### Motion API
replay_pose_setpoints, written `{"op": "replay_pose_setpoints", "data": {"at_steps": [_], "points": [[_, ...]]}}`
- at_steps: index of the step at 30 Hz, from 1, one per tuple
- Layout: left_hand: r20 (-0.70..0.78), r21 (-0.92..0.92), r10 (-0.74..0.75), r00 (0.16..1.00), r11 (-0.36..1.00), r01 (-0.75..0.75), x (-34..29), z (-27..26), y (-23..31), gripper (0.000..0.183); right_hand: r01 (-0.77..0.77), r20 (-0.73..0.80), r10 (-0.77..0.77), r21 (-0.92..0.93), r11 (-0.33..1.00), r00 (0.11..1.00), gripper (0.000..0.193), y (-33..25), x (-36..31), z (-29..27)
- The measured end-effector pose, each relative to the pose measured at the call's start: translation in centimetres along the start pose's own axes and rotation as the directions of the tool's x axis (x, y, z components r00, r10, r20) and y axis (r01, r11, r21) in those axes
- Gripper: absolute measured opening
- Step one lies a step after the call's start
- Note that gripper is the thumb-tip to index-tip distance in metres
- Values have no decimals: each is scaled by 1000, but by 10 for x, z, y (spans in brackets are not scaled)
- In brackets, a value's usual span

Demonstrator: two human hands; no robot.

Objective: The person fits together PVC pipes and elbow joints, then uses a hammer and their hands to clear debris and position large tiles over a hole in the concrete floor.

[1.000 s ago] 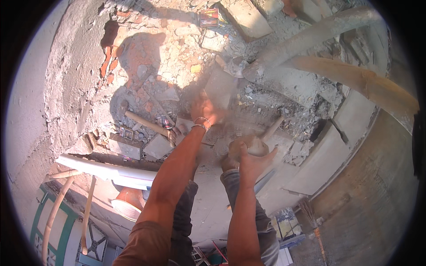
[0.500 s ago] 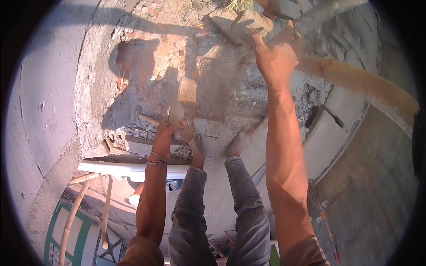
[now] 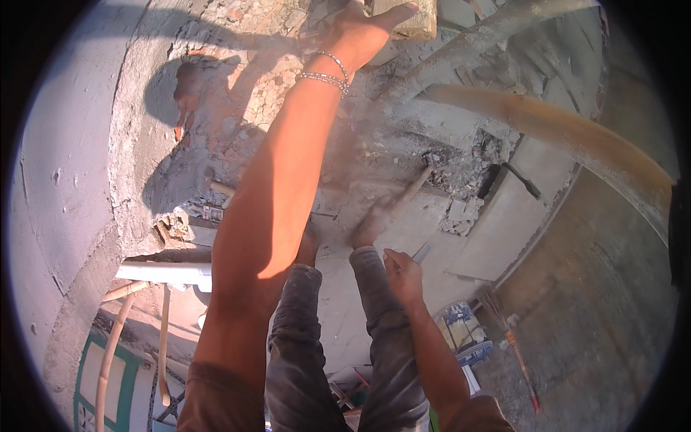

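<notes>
My left arm reaches far forward over the rubble, with beaded bracelets on its wrist. At the top edge, my left hand grips a pale, mortar-crusted brick. The thumb lies along the brick; part of the fingers is cut off by the picture's edge. By my right knee hangs my right hand, its fingers curled in and nothing visible in them. Just past it, a grey blade-like piece shows on the floor. A wooden handle lies beside my right foot.
A thick bamboo pole crosses from the right. Broken rubble covers the ground ahead, beside a grey wall. A dark tool, a stick broom and a stained container lie right; a white pipe lies left.
My left hand has carried the brick from near my feet forward and right to the top edge. My right hand has drawn back from the far rubble to beside my knee, its fingers now curled.
</notes>
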State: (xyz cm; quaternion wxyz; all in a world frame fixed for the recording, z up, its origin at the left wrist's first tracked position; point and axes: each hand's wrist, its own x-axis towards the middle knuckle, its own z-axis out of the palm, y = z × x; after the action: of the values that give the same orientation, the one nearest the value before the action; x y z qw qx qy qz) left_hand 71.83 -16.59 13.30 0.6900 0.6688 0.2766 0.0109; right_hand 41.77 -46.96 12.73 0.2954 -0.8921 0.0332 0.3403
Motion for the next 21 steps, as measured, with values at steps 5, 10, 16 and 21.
{"op": "replay_pose_setpoints", "data": {"at_steps": [5, 10, 16, 21], "points": [[228, -56, -200, 953, 974, 218, -97, -22, -28, 81, 211, -305, -146, 194, 958, 941, 16, -76, -5, -41], [359, -57, -267, 894, 950, 307, -233, -57, 1, 45, 424, -451, -326, 135, 895, 831, 19, -144, 0, -76], [396, -104, -43, 917, 990, 91, -273, -51, 28, 30, 585, -461, -441, 235, 776, 770, 17, -160, -6, -94], [355, -31, -28, 934, 999, 41, -270, -39, 34, 18, 531, -420, -387, 315, 787, 821, 16, -161, -7, -104]]}}
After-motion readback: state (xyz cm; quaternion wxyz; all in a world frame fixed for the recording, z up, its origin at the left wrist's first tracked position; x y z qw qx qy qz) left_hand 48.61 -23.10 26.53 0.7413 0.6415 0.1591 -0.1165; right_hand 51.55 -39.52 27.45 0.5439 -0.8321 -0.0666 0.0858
